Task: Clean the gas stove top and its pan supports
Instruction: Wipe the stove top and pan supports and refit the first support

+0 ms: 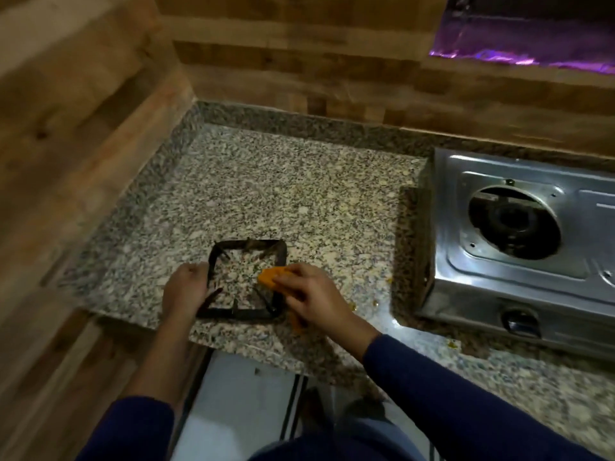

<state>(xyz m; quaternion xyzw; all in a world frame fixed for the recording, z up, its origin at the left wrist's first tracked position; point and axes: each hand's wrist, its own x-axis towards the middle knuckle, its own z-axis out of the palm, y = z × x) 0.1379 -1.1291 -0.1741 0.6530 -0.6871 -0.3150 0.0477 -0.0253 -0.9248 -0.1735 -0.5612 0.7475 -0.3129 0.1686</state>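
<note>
A speckled granite countertop (266, 181) fills a corner lined with wood-grain walls (83, 111), and everything else sits in relation to it. On its right side stands a stainless-steel gas stove (492, 271), its pan support removed so the dark burner (514, 222) lies exposed in a round well; a control knob (520, 322) shows on its front panel. Near the countertop's front edge, well to the left of the stove, a black square pan support (248, 281) rests flat on the granite. A person in dark blue sleeves (449, 387) leans over it. The left hand (186, 289) is curled around the support's left rail, steadying it. The right hand (307, 292) is closed on an orange sponge (271, 277), pressing it against the support's right side. Small yellowish crumbs (352, 306) dot the granite between the support and the stove.
</note>
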